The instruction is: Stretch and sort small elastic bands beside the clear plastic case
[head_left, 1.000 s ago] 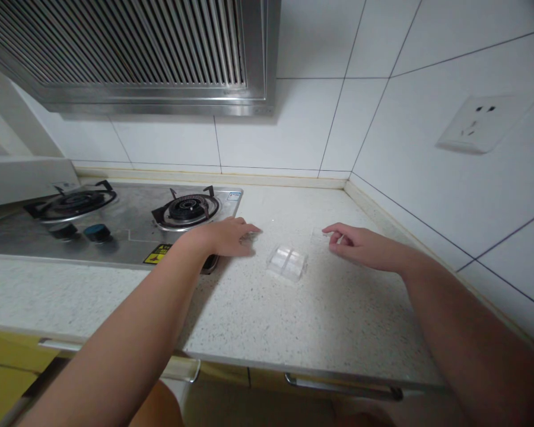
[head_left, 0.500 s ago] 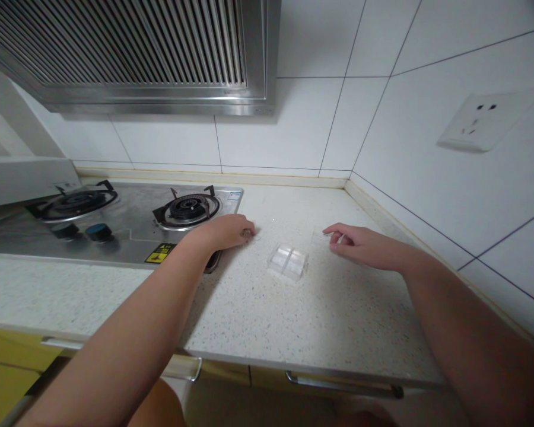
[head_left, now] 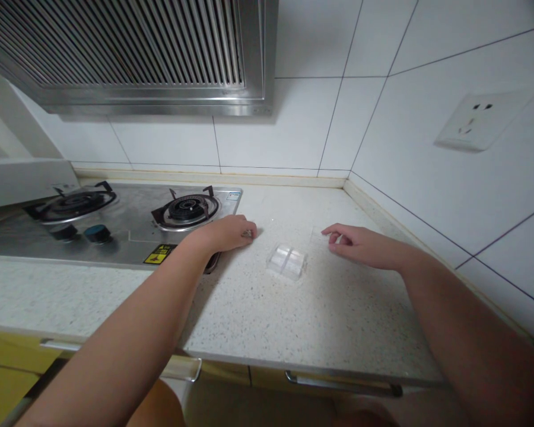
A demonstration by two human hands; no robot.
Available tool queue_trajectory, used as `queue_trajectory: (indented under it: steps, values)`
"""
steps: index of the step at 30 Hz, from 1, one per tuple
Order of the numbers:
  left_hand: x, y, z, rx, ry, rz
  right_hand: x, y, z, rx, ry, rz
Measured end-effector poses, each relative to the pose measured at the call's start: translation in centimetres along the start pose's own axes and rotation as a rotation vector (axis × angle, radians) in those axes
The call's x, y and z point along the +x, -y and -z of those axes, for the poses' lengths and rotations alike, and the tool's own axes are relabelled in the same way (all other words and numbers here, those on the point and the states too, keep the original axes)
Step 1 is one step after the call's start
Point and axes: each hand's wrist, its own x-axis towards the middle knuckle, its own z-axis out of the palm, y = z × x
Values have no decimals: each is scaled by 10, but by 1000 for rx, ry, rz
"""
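A small clear plastic box (head_left: 287, 261) with several compartments lies on the speckled countertop (head_left: 293, 320) between my hands. My left hand (head_left: 226, 233) rests on the counter by the stove's right edge, to the left of the box, with its fingers curled shut. I cannot see whether anything small is inside them. My right hand (head_left: 358, 244) lies flat to the right of the box. Its fingers are loosely apart and its fingertips touch a thin clear plastic piece (head_left: 315, 232) that is barely visible on the counter.
A steel two-burner gas stove (head_left: 115, 222) with dark knobs is set into the counter at the left. A range hood (head_left: 137, 53) hangs above it. White tiled walls meet in a corner, with a wall socket (head_left: 476, 121) at the right. Drawer handles (head_left: 342, 384) run below the counter's front edge.
My left hand's fingers, stretched out a second ago, have curled shut and drawn back slightly. My right hand and the clear box have stayed in place.
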Motion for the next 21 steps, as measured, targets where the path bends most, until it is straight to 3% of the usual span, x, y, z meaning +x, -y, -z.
queue_trajectory:
  steps: [16, 21]
  values:
    - [7, 11, -3, -25, -157, 65, -2, -1, 1, 12, 19, 9]
    - [-2, 12, 5, -39, -123, 72, -1, 0, 1, -1, 16, 0]
